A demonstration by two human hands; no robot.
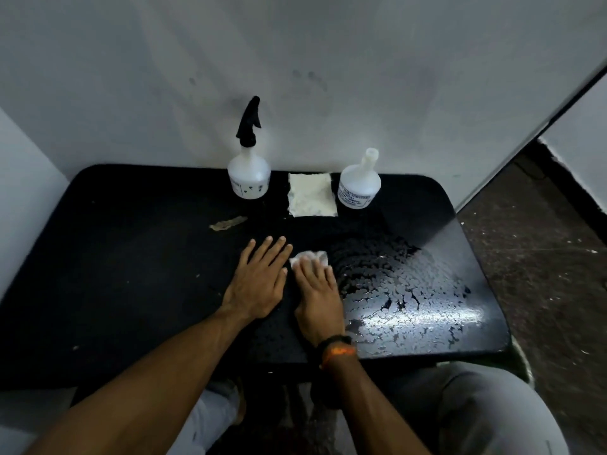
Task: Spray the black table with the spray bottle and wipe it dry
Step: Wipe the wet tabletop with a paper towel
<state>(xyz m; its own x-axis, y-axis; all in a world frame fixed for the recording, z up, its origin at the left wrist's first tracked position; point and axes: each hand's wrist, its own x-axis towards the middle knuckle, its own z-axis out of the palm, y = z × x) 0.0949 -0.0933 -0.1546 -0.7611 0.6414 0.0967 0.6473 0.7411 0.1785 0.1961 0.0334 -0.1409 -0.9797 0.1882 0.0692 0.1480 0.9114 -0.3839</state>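
The black table (pixel 115 257) fills the middle of the view; its right half is covered with water droplets that shine in the light. My right hand (pixel 317 297) lies flat at the table's middle, pressing a small white tissue (pixel 310 257) whose edge shows past my fingertips. Just left of it, my left hand (pixel 259 280) rests flat on the table with fingers spread, holding nothing. A white spray bottle with a black trigger head (pixel 248 172) stands upright at the back edge by the wall.
A second white bottle without a spray head (pixel 359 185) stands at the back right. Between the two bottles lies a folded white cloth (pixel 310 195). A small scuffed patch (pixel 228 223) marks the tabletop. Walls close the back and left; floor lies to the right.
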